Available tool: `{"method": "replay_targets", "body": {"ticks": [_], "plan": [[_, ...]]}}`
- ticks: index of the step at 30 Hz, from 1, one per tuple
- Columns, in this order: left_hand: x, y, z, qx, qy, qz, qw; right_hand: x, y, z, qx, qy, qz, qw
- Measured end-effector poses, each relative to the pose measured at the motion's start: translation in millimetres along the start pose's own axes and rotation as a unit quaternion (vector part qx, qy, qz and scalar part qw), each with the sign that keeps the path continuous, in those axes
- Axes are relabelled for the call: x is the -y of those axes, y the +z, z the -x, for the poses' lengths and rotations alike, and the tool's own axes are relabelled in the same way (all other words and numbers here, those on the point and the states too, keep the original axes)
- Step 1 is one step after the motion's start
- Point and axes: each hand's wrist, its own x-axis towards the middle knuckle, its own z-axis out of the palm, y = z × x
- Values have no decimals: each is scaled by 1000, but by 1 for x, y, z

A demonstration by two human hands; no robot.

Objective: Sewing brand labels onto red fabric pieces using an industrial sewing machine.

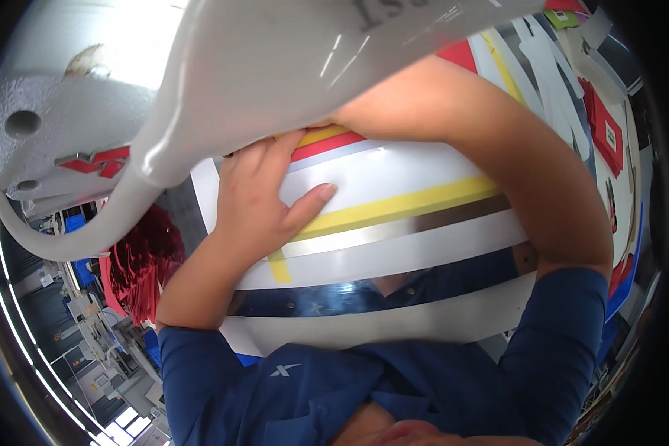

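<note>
My left hand [256, 186] lies on the white worktop [401, 167], thumb spread out and fingers stretched forward. Its fingertips reach a red strip of material [327, 144] with a yellow edge [321, 134], just under the glossy white machine body [275, 67]. From the right, my right arm bends round over the worktop, and only the wrist end of my right hand [357, 111] shows. The machine body hides its fingers, so what they touch is not visible. Another bit of red material [459, 55] shows beyond my right forearm.
A yellow tape strip [401, 207] crosses the worktop in front of my hands. Nearer me runs a shiny metal strip [386, 290]. A grey hose [82, 241] curves at the left, above stacked dark red pieces [145, 264]. White strips [550, 89] and a red piece [603, 130] lie at right.
</note>
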Motion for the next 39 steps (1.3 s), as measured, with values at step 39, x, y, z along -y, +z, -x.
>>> {"method": "replay_targets", "body": {"ticks": [39], "plan": [[3,11,18,-125,51,-19,991,9,-25,-18,139,194,-245,940]]}}
